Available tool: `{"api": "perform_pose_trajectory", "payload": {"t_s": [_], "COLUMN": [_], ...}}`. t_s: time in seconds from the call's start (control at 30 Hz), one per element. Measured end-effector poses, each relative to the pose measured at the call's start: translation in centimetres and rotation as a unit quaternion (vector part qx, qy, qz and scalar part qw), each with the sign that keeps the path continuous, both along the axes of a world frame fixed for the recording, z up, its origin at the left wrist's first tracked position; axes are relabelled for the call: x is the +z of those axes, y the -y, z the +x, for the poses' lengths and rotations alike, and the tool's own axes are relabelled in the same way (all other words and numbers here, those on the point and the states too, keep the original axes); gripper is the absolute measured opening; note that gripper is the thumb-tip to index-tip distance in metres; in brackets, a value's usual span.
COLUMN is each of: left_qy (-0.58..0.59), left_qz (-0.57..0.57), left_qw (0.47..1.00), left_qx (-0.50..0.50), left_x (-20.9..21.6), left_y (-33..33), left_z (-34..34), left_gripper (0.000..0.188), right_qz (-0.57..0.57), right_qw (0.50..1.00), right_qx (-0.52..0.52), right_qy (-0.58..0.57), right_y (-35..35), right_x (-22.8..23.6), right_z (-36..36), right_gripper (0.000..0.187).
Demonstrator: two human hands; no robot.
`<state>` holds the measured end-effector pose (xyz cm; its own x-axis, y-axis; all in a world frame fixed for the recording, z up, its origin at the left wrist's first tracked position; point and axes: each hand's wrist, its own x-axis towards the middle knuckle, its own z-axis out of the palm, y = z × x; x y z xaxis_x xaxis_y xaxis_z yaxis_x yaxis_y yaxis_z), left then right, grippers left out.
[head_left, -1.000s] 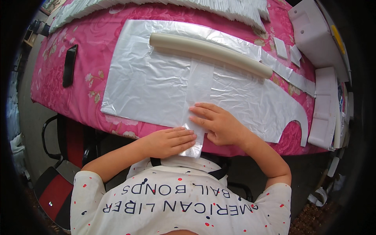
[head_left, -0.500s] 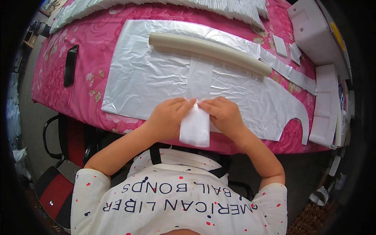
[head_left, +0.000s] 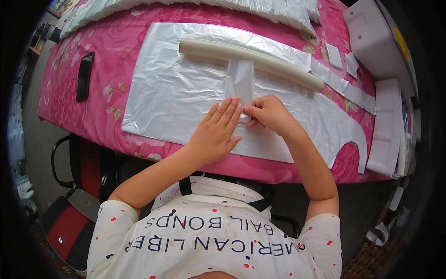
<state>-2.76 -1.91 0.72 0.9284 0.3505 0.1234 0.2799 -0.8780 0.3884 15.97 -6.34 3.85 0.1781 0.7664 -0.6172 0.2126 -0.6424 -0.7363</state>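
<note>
A folded strip of thin white plastic film (head_left: pixel 239 79) lies on a wide, crinkled silvery-white plastic sheet (head_left: pixel 162 93). My left hand (head_left: pixel 213 130) rests flat on the strip's near end, fingers together and stretched out, thumb apart. At the strip's near right edge, my right hand (head_left: pixel 270 114) has its thumb and fingers closed in a pinch on the film. Part of the strip is hidden under my left fingers. Just beyond it, a long cream-coloured tube (head_left: pixel 251 58) lies slantwise across the sheet, next to the strip's far end.
A pink flowered cloth (head_left: pixel 111 69) covers the table. On the left lies a black phone (head_left: pixel 84 76). Stacked folded white film (head_left: pixel 223 5) lines the far edge. Small white packets (head_left: pixel 333 56) and white foam boxes (head_left: pixel 385 125) are at the right. A red-black chair (head_left: pixel 69 228) stands below left.
Both hands have moved away from me over the sheet. The strip, which hung folded toward me, now lies flat pointing at the tube. My left hand has gone from pinching to lying flat.
</note>
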Motion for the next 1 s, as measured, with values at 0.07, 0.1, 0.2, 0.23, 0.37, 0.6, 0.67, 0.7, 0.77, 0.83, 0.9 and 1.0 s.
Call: {"api": "perform_pose_trajectory", "payload": {"t_s": [0.07, 0.1, 0.2, 0.23, 0.37, 0.6, 0.67, 0.7, 0.77, 0.83, 0.9, 1.0], "left_qy": [-0.002, -0.004, -0.017, -0.007, 0.049, 0.091, 0.103, 0.110, 0.129, 0.140, 0.143, 0.126], "left_qz": [-0.001, -0.003, 0.007, 0.005, -0.005, 0.104, 0.113, 0.117, 0.081, 0.059, 0.055, 0.033], "left_qw": [1.000, 1.000, 1.000, 1.000, 0.999, 0.990, 0.988, 0.987, 0.987, 0.985, 0.983, 0.987], "left_qx": [0.008, 0.011, 0.000, 0.001, 0.010, 0.004, -0.014, -0.022, -0.056, -0.082, -0.100, -0.091], "left_x": [-0.7, -0.9, -0.7, -0.5, 0.3, -0.7, -0.6, -0.7, -0.3, -0.1, 0.1, -0.1], "left_y": [0.3, 0.3, -0.2, -0.3, -1.1, -2.3, -2.7, -2.9, -2.6, -1.9, -1.2, -0.9], "left_z": [0.1, 0.1, 0.1, 0.2, 0.7, 1.5, 1.4, 1.3, 0.3, -1.0, -2.3, -3.5], "left_gripper": [0.067, 0.067, 0.067, 0.065, 0.057, 0.048, 0.043, 0.040, 0.039, 0.039, 0.040, 0.045], "right_qz": [0.009, 0.012, 0.147, 0.232, 0.405, 0.414, 0.432, 0.440, 0.455, 0.474, 0.500, 0.500], "right_qw": [1.000, 1.000, 0.930, 0.887, 0.765, 0.787, 0.786, 0.785, 0.772, 0.756, 0.736, 0.742], "right_qx": [-0.009, -0.014, 0.026, 0.045, 0.192, 0.272, 0.255, 0.247, 0.261, 0.266, 0.264, 0.253], "right_qy": [0.014, 0.020, 0.337, 0.396, 0.463, 0.367, 0.361, 0.358, 0.360, 0.364, 0.373, 0.369], "right_y": [0.2, 0.5, 1.8, 1.8, 2.2, 0.9, 0.9, 0.9, 1.2, 2.0, 3.4, 4.8], "right_x": [-0.1, -0.1, 0.2, -0.1, -2.0, -2.4, -2.3, -2.3, -2.9, -3.2, -2.9, -2.6], "right_z": [-0.3, -0.5, -2.2, -2.1, -0.3, 1.7, 1.7, 1.7, 1.5, 0.8, -0.9, -2.4], "right_gripper": [0.022, 0.022, 0.034, 0.040, 0.052, 0.041, 0.039, 0.038, 0.034, 0.030, 0.029, 0.025]}}
